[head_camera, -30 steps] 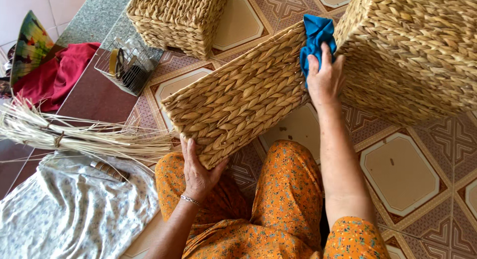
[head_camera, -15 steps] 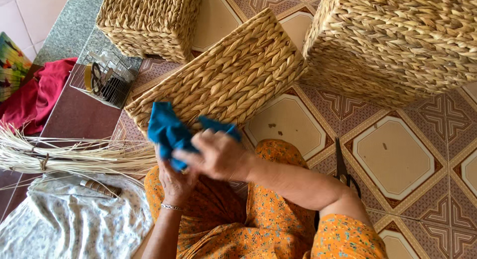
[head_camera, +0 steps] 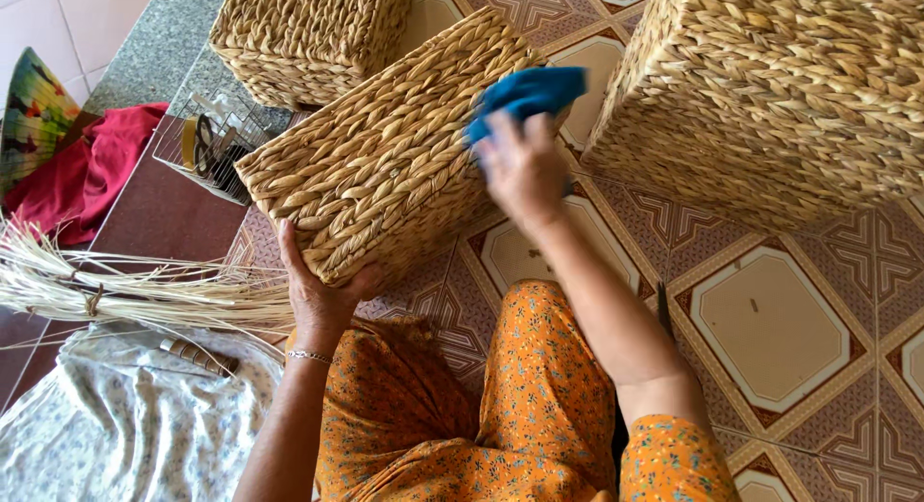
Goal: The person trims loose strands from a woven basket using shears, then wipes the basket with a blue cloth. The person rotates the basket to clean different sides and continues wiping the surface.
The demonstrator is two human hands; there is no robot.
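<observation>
My right hand [head_camera: 525, 170] is bunched around a blue cloth [head_camera: 527, 93], fingers closed on it, pressing it against the far end of the woven basket [head_camera: 385, 155] lying on its side in front of me. It's a bit motion-blurred, so I can't make out the exact finger placement. The left hand [head_camera: 322, 290] is down at about 7 o'clock from the cloth, palm cupped under the basket's near corner, fingers spread wide up its side, thin bracelet on the wrist.

The basket sits tilted on the patterned floor tiles [head_camera: 770, 329], just above my knees in the orange flowered trousers [head_camera: 539, 406]. Going outward: a second big woven basket [head_camera: 780, 88] is at 3 o'clock, close by, and a third one [head_camera: 308, 30] at 11 o'clock, right behind. At 9 o'clock there's a small wire rack [head_camera: 217, 151] with tape rolls in it, then a red cloth [head_camera: 87, 170]. A bundle of dry straw [head_camera: 125, 290] lies at 8 o'clock over a pale flowered sheet [head_camera: 125, 425].
</observation>
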